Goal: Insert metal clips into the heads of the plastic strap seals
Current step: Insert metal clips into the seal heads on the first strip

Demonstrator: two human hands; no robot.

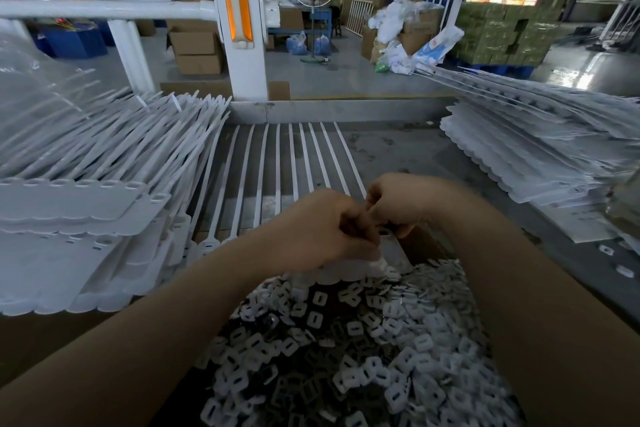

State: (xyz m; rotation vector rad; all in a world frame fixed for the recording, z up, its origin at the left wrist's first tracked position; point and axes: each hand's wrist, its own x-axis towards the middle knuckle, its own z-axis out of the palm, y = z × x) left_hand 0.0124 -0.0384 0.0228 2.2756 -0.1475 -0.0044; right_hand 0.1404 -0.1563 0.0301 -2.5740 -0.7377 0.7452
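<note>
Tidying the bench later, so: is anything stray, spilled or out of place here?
Yes: a few loose clips lie on the grey table right of the clip box, outside the main clip pile. Otherwise nothing stands out; both hands work over a strap sheet.

I count two hands (349, 218) | one seal sheet (298, 163), ten straps | two seal stacks (86, 218) | clips (346, 340): one heap, too many to count

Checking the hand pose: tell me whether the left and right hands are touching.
Touching. The head view shows the left hand and right hand meeting at the fingertips, no gap visible, above the seal strip.
</note>
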